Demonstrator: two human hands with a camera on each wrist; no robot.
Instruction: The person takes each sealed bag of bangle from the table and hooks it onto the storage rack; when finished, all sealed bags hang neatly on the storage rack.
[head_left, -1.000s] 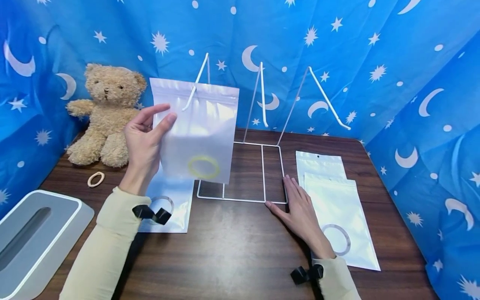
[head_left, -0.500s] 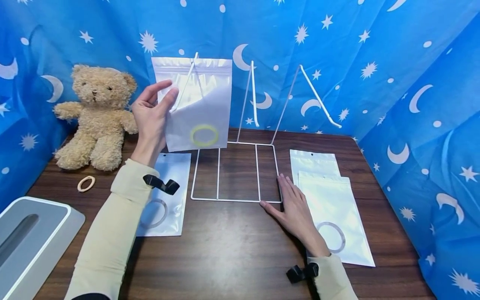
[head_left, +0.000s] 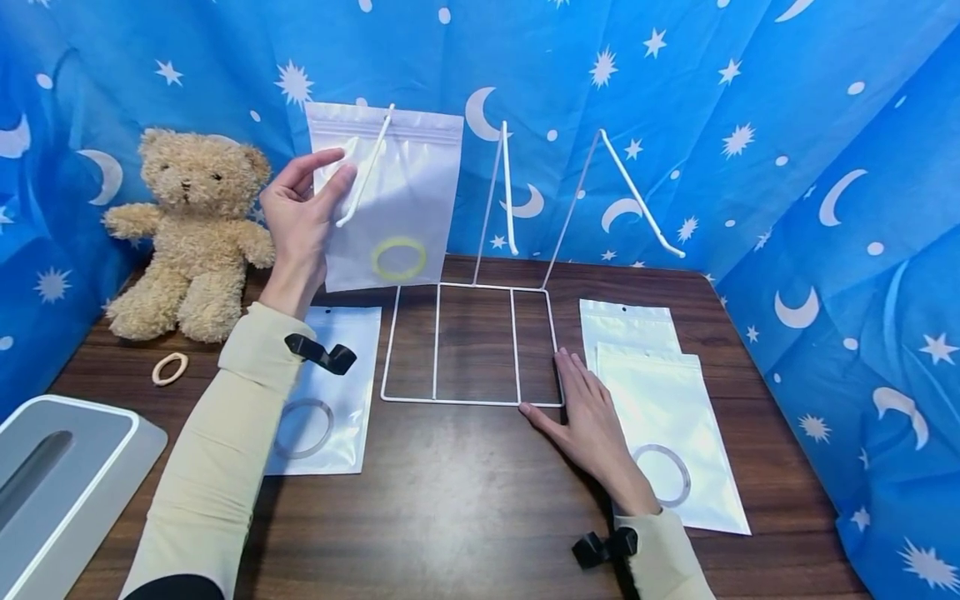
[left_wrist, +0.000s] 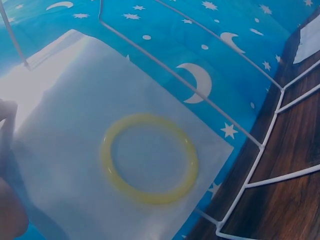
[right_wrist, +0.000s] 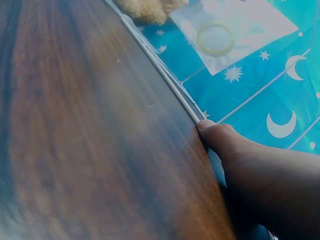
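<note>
My left hand [head_left: 300, 208] pinches the left edge of a white zip bag [head_left: 420, 192] between thumb and fingers. A yellow ring [left_wrist: 150, 200] shows through the bag's lower part. The left prong of a white wire display rack [head_left: 480, 402] runs down across the bag's front, the bag's top edge close to the prong's back end; the upright behind is hidden. My right hand [head_left: 592, 425] lies with fingers straight at the rack base's front right corner, its thumb [right_wrist: 215, 131] touching the front wire. The middle prong [head_left: 508, 192] and right prong [head_left: 641, 196] carry nothing.
One white bag [head_left: 330, 433] lies under my left forearm; two overlapping bags [head_left: 697, 450] lie beside my right hand. A teddy bear [head_left: 191, 233], a small wooden ring [head_left: 169, 358] and a grey-and-white box [head_left: 112, 467] stand on the left. A starry blue curtain [head_left: 810, 217] encloses the table.
My left hand has raised the bag and moved it back along the left prong, which shows fully in front of it now. My right hand stays at the rack's corner.
</note>
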